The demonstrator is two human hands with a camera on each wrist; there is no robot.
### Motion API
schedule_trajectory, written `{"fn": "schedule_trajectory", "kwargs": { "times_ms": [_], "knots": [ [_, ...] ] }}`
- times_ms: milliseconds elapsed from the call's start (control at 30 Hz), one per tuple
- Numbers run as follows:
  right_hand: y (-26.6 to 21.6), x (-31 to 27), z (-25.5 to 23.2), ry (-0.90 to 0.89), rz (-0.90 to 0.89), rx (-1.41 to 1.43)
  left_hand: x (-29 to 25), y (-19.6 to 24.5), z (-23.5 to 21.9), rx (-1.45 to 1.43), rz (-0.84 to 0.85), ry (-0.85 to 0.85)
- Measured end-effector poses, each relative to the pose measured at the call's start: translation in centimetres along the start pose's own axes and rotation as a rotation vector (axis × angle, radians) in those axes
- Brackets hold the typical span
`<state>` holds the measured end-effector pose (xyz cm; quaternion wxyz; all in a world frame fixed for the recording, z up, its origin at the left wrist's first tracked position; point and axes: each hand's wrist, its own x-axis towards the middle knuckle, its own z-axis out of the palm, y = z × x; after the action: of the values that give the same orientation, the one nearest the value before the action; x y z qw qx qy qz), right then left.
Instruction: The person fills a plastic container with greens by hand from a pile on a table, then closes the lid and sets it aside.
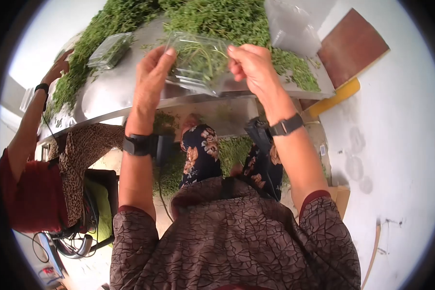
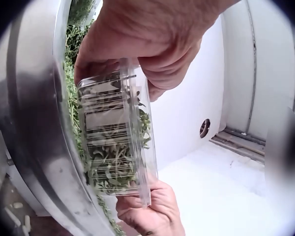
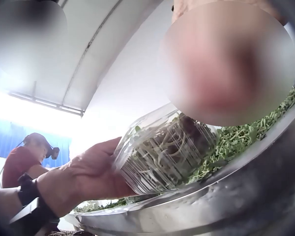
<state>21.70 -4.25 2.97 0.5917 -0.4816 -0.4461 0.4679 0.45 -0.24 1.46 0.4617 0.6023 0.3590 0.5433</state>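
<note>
A clear plastic clamshell box (image 1: 198, 62) packed with green sprigs is held up over the metal table (image 1: 106, 96). My left hand (image 1: 160, 63) grips its left end, and my right hand (image 1: 237, 62) pinches its right end. In the left wrist view the box (image 2: 115, 142) stands on edge, with a barcode label showing. There my left hand (image 2: 137, 49) holds it from above and my right hand (image 2: 147, 214) from below. The right wrist view has the box (image 3: 164, 152) held by my left hand (image 3: 83, 177), while my right hand (image 3: 226, 64) is a close blur.
Loose green herbs (image 1: 217, 19) are heaped across the table. A second clear box (image 1: 110, 50) lies at the left, a plastic bag (image 1: 292, 26) at the right. Another person in red (image 1: 24, 188) reaches into the herbs at far left. A brown board (image 1: 353, 46) lies on the floor.
</note>
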Motion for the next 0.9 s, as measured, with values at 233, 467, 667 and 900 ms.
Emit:
{"fn": "schedule_trajectory", "kwargs": {
  "times_ms": [233, 467, 667, 900],
  "knots": [
    [0.1, -1.0, -2.5, -0.050, 0.038, -0.062, 1.2, -1.3, 0.2, -0.074, -0.094, 0.091],
    [-2.1, -7.1, -9.8, -0.304, -0.092, -0.382, 1.0, -1.2, 0.5, -0.036, -0.110, 0.132],
    [-3.1, -14.2, -15.4, -0.300, -0.130, -0.360, 1.2, -1.2, 0.1, -0.043, -0.117, 0.162],
    [1.2, -21.1, -18.9, -0.083, 0.185, -0.270, 0.7, -1.1, -1.4, 0.172, 0.167, 0.368]
  ]
}}
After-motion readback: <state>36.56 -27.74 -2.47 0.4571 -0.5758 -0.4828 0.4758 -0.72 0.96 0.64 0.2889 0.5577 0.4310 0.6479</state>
